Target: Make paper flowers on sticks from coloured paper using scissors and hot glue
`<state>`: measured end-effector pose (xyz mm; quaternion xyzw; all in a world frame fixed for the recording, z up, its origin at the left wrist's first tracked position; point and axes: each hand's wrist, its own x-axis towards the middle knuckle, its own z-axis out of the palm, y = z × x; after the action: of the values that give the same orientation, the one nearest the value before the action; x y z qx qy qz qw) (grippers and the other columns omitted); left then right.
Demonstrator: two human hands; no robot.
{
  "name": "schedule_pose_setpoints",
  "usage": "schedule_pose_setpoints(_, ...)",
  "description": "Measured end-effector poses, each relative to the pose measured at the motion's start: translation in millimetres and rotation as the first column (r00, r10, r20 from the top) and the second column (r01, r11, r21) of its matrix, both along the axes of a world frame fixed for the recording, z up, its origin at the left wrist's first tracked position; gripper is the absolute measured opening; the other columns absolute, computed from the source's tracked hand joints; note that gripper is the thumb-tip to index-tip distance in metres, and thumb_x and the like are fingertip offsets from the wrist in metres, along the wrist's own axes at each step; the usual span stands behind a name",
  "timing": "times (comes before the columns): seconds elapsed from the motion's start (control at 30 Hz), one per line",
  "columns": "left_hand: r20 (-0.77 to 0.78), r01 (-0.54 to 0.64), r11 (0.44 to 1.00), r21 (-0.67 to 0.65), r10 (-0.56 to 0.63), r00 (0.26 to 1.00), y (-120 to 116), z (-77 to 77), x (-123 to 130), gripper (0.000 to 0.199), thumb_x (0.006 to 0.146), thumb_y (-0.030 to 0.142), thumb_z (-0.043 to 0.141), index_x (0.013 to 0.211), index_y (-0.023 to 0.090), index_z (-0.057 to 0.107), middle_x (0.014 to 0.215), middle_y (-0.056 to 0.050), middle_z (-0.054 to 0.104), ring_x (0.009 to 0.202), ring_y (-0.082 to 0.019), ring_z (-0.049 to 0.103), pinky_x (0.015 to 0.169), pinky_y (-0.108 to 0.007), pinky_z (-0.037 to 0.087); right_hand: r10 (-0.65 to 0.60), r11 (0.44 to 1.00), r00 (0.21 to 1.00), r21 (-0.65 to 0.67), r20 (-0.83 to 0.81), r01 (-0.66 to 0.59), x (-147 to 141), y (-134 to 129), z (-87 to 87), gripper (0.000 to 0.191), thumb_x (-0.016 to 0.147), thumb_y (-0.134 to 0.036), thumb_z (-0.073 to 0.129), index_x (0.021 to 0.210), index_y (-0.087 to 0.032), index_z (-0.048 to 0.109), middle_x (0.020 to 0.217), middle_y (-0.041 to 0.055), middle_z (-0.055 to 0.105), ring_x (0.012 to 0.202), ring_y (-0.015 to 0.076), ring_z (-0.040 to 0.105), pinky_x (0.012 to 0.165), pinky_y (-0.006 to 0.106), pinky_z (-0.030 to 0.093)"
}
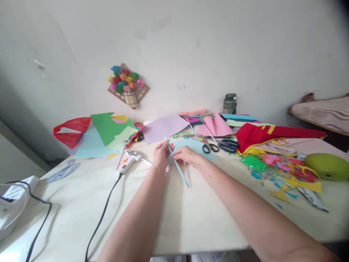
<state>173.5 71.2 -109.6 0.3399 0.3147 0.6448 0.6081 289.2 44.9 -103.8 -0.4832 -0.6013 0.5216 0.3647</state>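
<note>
A thin light-blue paper strip (181, 175) slants between my hands above the table, its lower end pointing toward me. My left hand (161, 152) is closed on its upper part. The fingers of my right hand (185, 155) pinch it a little lower down. Behind my right hand lies a light-blue paper sheet (195, 145), partly covered. Scissors with black handles (210, 148) rest on that sheet's right side. To the left of my left hand, a white glue gun (129, 162) lies on the table with its black cord running toward me.
Coloured paper sheets (165, 128) line the back of the table. At right are paper scraps (289, 182), a red and yellow cloth (261, 135) and a green oval object (328, 166). A white power strip (19, 196) sits at left. A dark green bottle (229, 103) stands by the wall.
</note>
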Motion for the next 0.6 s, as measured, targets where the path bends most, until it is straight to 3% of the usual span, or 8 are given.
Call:
schedule_pose_setpoints(0.17, -0.037, 0.034, 0.999, 0.033, -0.033, 0.999, -3.4, 4.6, -0.9, 0.018, 0.060, 0.020, 0.066, 0.072, 0.012, 0.055, 0.051, 0.002, 0.054, 0.042, -0.005, 0.049, 0.043, -0.017, 0.037, 0.122, 0.992, 0.992, -0.037, -0.040, -0.123, 12.1, 1.3, 7.5, 0.022, 0.067, -0.034, 0.060, 0.063, -0.012, 0.058, 0.053, 0.0046, 0.062, 0.041, 0.0100, 0.053, 0.032, 0.016, 0.021)
schedule_pose_setpoints(0.33, -0.186, 0.247, 0.968, 0.053, -0.233, 0.955, -12.3, 10.4, 2.8, 0.018, 0.057, 0.023, 0.067, 0.066, 0.011, 0.056, 0.050, 0.002, 0.054, 0.041, -0.005, 0.046, 0.041, -0.018, 0.032, -0.088, 0.996, 0.981, -0.001, -0.173, 0.090, 30.6, 9.7, 8.8, 0.022, 0.070, -0.033, 0.055, 0.074, -0.013, 0.061, 0.070, 0.0062, 0.066, 0.052, 0.0110, 0.058, 0.036, 0.016, 0.028)
schedule_pose_setpoints(0.43, -0.281, 0.365, 0.928, 0.071, -0.333, 0.900, -14.1, 9.2, 4.6, 0.018, 0.060, 0.026, 0.066, 0.066, 0.011, 0.057, 0.051, 0.001, 0.055, 0.041, -0.006, 0.047, 0.042, -0.019, 0.033, -0.083, 0.994, 0.966, 0.049, -0.246, 0.098, 34.6, 12.7, 6.5, 0.022, 0.070, -0.034, 0.055, 0.074, -0.014, 0.062, 0.071, 0.0048, 0.065, 0.059, 0.0122, 0.059, 0.039, 0.017, 0.031)
schedule_pose_setpoints(0.6, -0.364, 0.437, 0.897, 0.068, -0.385, 0.848, -14.6, 7.0, 4.7, 0.020, 0.063, 0.029, 0.065, 0.066, 0.011, 0.056, 0.053, -0.001, 0.057, 0.041, -0.007, 0.047, 0.042, -0.019, 0.033, -0.076, 0.988, 0.963, 0.114, -0.258, 0.109, 36.3, 14.8, 5.4, 0.025, 0.065, -0.038, 0.059, 0.068, -0.014, 0.063, 0.063, 0.0040, 0.062, 0.064, 0.0153, 0.059, 0.043, 0.019, 0.033)
